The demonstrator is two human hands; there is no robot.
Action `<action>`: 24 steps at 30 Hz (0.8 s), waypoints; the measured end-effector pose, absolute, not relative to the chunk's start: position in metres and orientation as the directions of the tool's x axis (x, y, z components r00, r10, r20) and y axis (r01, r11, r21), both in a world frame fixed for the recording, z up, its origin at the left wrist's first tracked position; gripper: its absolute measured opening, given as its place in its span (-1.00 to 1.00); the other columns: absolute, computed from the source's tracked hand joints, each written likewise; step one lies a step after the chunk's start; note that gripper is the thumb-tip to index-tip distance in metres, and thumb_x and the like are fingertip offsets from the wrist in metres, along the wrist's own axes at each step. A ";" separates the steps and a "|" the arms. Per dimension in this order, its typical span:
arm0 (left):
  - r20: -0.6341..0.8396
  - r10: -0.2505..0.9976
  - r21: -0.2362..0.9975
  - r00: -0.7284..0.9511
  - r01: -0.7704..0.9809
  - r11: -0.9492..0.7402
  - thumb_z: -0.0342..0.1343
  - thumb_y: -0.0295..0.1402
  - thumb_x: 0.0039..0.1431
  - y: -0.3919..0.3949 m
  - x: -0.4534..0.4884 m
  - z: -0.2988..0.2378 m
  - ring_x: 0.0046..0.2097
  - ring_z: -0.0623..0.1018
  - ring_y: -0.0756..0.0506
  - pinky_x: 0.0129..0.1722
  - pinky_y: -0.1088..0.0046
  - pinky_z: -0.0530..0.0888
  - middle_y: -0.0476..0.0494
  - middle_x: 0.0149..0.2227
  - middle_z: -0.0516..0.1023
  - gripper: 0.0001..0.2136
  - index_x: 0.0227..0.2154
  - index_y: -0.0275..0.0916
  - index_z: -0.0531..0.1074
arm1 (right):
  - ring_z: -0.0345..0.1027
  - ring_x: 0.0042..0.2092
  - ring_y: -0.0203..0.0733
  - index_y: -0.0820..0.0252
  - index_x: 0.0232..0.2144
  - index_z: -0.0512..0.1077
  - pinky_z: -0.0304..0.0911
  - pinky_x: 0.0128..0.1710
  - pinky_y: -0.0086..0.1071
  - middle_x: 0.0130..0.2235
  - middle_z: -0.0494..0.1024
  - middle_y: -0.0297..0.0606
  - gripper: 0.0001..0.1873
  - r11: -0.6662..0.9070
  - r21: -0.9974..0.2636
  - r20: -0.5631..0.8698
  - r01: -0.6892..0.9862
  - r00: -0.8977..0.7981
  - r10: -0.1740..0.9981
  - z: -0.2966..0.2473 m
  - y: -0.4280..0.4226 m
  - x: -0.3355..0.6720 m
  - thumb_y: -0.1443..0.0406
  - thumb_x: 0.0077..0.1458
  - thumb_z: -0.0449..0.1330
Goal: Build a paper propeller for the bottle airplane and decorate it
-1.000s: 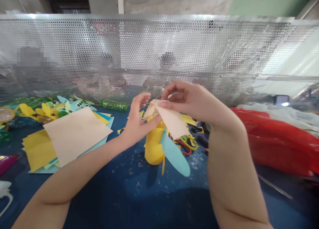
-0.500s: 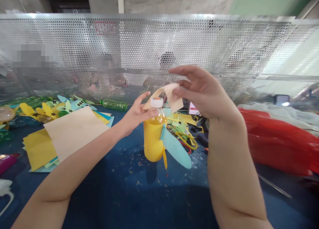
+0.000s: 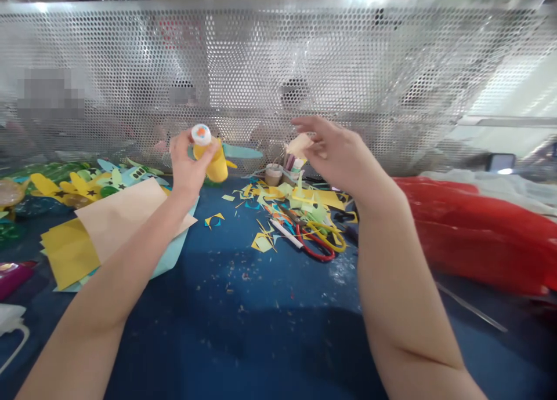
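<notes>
My left hand [image 3: 185,165] is wrapped round the neck of a bottle [image 3: 218,167] with a white cap and a yellow paper cover. The bottle is raised at the back left and tilts, its cap towards me. A light blue paper wing [image 3: 243,152] sticks out from its right side. My right hand [image 3: 339,153] pinches a piece of cream paper [image 3: 298,145] between thumb and fingers, above the scraps at the back of the table. The paper's far part is cut off from sight by the fingers.
Sheets of coloured paper [image 3: 117,220] lie at left, with yellow paper cut-outs [image 3: 80,188] behind. In the middle are paper scraps [image 3: 319,197], red-handled scissors [image 3: 315,250] and a white pen [image 3: 286,233]. Red plastic film [image 3: 470,232] lies at right. A perforated metal screen [image 3: 252,69] stands behind.
My left hand has carried the bottle left and away from the middle, tipping it. My right hand stays nearly in place with the cream paper, now apart from the bottle.
</notes>
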State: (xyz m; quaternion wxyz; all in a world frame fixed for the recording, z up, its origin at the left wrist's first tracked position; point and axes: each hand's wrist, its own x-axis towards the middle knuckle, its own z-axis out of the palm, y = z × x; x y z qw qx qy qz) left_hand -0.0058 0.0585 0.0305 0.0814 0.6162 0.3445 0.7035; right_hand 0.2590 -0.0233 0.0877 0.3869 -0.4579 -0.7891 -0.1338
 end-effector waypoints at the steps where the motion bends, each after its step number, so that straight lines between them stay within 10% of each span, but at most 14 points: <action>1: 0.839 0.486 0.545 -0.247 0.358 -0.758 0.30 -0.13 0.00 0.059 -0.004 0.026 0.07 0.38 -0.20 0.08 0.10 0.25 -0.08 -0.10 0.42 -0.64 -0.19 -0.11 0.35 | 0.44 -0.06 -0.06 0.11 0.10 0.39 0.34 -0.02 -0.14 -0.06 0.56 -0.21 -0.39 0.547 -0.136 0.704 0.826 -0.308 0.639 0.087 -0.024 0.257 0.56 0.00 0.03; 9: 0.780 0.533 0.253 0.328 0.613 -0.748 0.25 -0.35 0.08 0.046 0.011 -0.050 0.03 0.38 -0.22 0.09 0.09 0.30 -0.14 -0.09 0.42 -0.76 -0.20 -0.16 0.36 | 0.39 0.04 -0.02 0.00 0.01 0.45 0.33 -0.02 -0.14 0.04 0.52 -0.29 -0.52 0.754 0.003 0.459 0.656 -0.671 0.582 0.085 -0.063 0.226 0.51 0.11 0.04; 12: 0.656 0.577 0.241 0.486 0.590 -0.771 0.17 -0.43 0.09 0.038 -0.005 -0.072 0.05 0.38 -0.22 0.07 0.16 0.36 -0.12 -0.02 0.36 -0.76 -0.15 -0.15 0.38 | 0.45 -0.18 -0.14 -0.03 0.07 0.37 0.36 -0.29 -0.28 0.02 0.49 -0.24 -0.46 0.742 0.156 0.358 0.652 -0.737 0.573 0.049 -0.091 0.202 0.53 0.10 0.05; 18: 0.553 0.638 0.227 0.535 0.640 -0.734 0.19 -0.46 0.03 0.010 -0.021 -0.071 0.09 0.36 -0.27 0.13 0.07 0.34 -0.24 0.01 0.33 -0.67 -0.10 -0.23 0.39 | 0.44 -0.31 -0.18 0.08 0.06 0.37 0.29 -0.40 -0.31 -0.21 0.54 -0.19 -0.52 0.779 0.387 0.189 0.493 -0.869 0.456 -0.048 -0.117 0.191 0.52 0.10 0.13; 24: 0.686 0.538 0.301 0.490 0.482 -0.823 -0.11 -0.63 0.13 -0.034 -0.005 -0.058 -0.03 0.46 -0.12 0.03 0.24 0.42 -0.14 -0.14 0.47 -0.70 -0.17 -0.20 0.40 | 0.48 -0.20 -0.15 0.21 0.08 0.35 0.38 -0.34 -0.34 -0.10 0.58 -0.12 -0.52 0.752 0.349 0.338 0.559 -0.824 0.455 -0.068 -0.121 0.219 0.56 0.14 0.03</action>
